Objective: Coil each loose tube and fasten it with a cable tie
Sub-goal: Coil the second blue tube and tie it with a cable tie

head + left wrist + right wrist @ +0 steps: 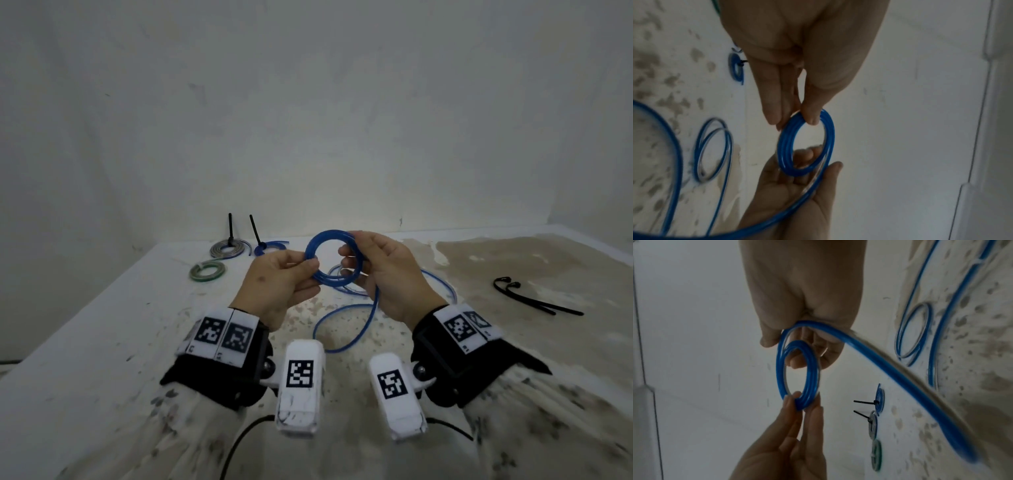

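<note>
Both hands are up over the stained table (102,342), sharing one blue tube coil (334,257). Left hand (277,284) pinches the ring at about 8 o'clock between thumb and fingertips; right hand (387,274) curls its fingers round the rim at roughly 3 o'clock, with the loose tail of the tube (346,329) dropping out from under it toward 6 and looping across the tabletop. Off at 3 o'clock lie two spare black cable ties (534,301). Further back at 10 o'clock sit three finished coils: a green one (207,271), a grey one (227,248), and a small blue one (269,247), the last two with tie tails poking up.
</note>
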